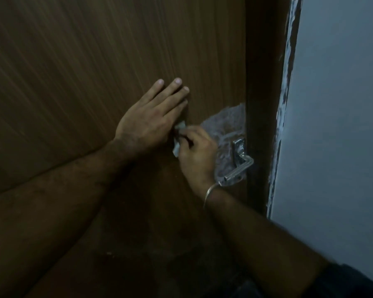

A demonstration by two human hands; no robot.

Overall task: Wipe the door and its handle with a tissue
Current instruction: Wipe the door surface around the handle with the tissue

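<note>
One small wad of tissue (178, 140) sits pinched in the right hand (197, 155), fingers curled round it and pressing it to the door (95, 72), white scraps poking out at the hand's nine o'clock side. Handle (239, 166) next, by the look of it: the metal lever lies just off the right hand at about four o'clock, its long axis slanting from the knuckle at upper right down to a free end at lower left, near the wrist's bangle (211, 191). Right hand is clearly the nearer one. Left hand (151, 117) is flat on the wood at ten o'clock from the tissue, fingers straight and spread, holding nothing, bracing the panel. Around the lever, a pale crinkled film (222, 125) covers the door face and may snag the wipe. Beyond it, the dark frame (263, 82), then the grey wall (336, 125) at three o'clock.
</note>
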